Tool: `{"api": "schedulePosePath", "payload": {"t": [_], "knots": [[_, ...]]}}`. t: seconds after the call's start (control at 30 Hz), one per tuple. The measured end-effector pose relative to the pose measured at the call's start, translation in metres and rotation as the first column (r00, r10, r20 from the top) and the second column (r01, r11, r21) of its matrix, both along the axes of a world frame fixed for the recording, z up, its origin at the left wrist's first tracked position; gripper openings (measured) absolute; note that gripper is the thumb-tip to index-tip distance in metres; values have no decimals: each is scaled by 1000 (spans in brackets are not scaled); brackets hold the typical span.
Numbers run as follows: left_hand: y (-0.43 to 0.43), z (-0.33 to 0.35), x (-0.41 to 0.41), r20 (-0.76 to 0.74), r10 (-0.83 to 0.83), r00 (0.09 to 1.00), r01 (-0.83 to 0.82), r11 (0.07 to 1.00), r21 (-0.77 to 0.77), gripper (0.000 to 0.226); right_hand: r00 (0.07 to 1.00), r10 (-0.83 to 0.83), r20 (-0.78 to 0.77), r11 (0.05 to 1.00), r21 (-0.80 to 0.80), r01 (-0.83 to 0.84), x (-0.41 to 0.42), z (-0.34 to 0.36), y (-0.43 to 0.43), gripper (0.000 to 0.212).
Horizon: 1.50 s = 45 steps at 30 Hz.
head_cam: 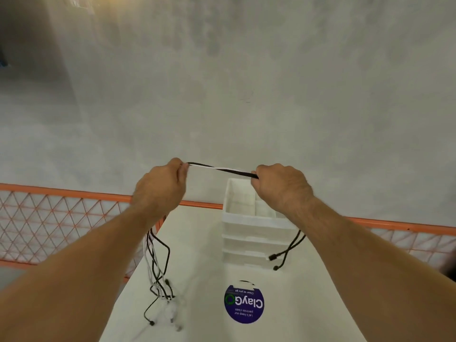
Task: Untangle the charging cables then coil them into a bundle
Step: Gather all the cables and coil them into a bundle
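Both bare hands are raised above the white table (197,243) and closed on a short taut run of thin black and white charging cables (222,169) stretched between them. The left hand (160,188) pinches the cables between thumb and fingertips, its other fingers curled in; the right hand (281,186) is closed in a loose fist around the other end of that run, directly above the white plastic stacked drawer organiser (251,233). From under the left hand, to the left of the organiser, a bunch of black and white cable strands (158,267) hangs down in loose crossing loops, and the plug ends reach or nearly reach the tabletop; whether they touch it cannot be told. From under the right hand, two black cable ends (283,255) dangle in front of the organiser's right front corner, crossing each other just above their plugs. The organiser has an open top tray split into compartments by dividers, and nothing shows in the parts that are visible; the right hand hides some of it. On the table on the near side of the organiser lies a round purple sticker (244,304) with white lettering. Behind the organiser runs an orange metal mesh railing (61,211), in front of a grey concrete wall (246,82).
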<state>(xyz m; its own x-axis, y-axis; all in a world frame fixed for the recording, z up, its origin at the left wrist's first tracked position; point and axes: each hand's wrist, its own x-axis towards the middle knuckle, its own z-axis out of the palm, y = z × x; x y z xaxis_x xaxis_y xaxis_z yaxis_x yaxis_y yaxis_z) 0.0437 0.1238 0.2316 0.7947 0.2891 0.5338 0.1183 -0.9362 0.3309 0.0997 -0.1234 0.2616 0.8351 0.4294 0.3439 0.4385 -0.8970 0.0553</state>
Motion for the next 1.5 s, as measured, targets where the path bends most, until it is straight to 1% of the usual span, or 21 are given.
{"api": "schedulePosePath", "payload": {"t": [0.07, 0.2, 0.37, 0.67, 0.77, 0.83, 0.9, 1.03, 1.1, 1.17, 1.2, 1.23, 1.3, 1.33, 1.37, 1.4, 1.47, 1.5], "knots": [[9, 1, 0, 32, 49, 998, -47, 997, -66, 38, 999, -37, 3, 999, 16, 37, 3, 1, -5, 26], [12, 4, 2, 61, 115, 991, -110, 990, -88, 37, 999, -44, 3, 999, 21, 44, 7, 2, -4, 28], [19, 9, 6, 71, 130, 989, -123, 987, -100, 36, 997, -64, 46, 998, -2, 64, 11, 6, -14, 30], [32, 10, 9, 69, 153, 986, -144, 981, -128, 36, 998, -52, 47, 996, 73, 48, 21, 0, -29, 29], [51, 14, 3, 100, 213, 972, -193, 964, -184, 39, 990, -136, 27, 984, 119, 132, 27, -5, -52, 32], [58, 17, -1, 91, 235, 968, -216, 958, -187, 39, 982, -190, -18, 973, 130, 191, 30, -9, -68, 33], [56, 19, -2, 79, 233, 969, -215, 959, -187, 37, 978, -202, -53, 968, 139, 207, 30, -14, -73, 33], [46, 19, 2, 84, 203, 976, -188, 969, -158, 36, 975, -219, -44, 963, 154, 223, 29, -18, -75, 34], [43, 18, 3, 90, 160, 983, -146, 978, -151, 37, 968, -244, -50, 961, 121, 248, 31, -20, -77, 33], [34, 20, 4, 82, 102, 991, -92, 989, -117, 37, 957, -269, -110, 959, 58, 277, 33, -26, -76, 29], [28, 22, 4, 69, 75, 995, -68, 993, -93, 37, 946, -275, -172, 958, 31, 284, 32, -30, -75, 32], [22, 23, 5, 54, 49, 997, -45, 997, -68, 36, 926, -278, -256, 958, -1, 287, 32, -35, -75, 45], [8, 24, 5, 5, -2, 1000, 2, 1000, -19, 34, 874, -252, -416, 966, -51, 254, 28, -40, -73, 92], [0, 24, 5, -31, -30, 999, 30, 1000, 5, 34, 855, -210, -475, 975, -33, 221, 25, -41, -69, 108], [-9, 23, 6, -72, -58, 996, 61, 998, 32, 34, 848, -135, -513, 984, 29, 174, 22, -39, -64, 116], [-18, 21, 6, -113, -88, 990, 95, 994, 60, 34, 848, -41, -528, 985, 119, 122, 18, -34, -56, 118], [-36, 19, 6, -191, -139, 972, 163, 980, 116, 32, 861, 162, -482, 955, 298, -13, 7, -24, -34, 117], [-44, 18, 7, -225, -159, 961, 194, 970, 144, 30, 861, 240, -448, 931, 358, -73, 2, -18, -21, 115]]}}
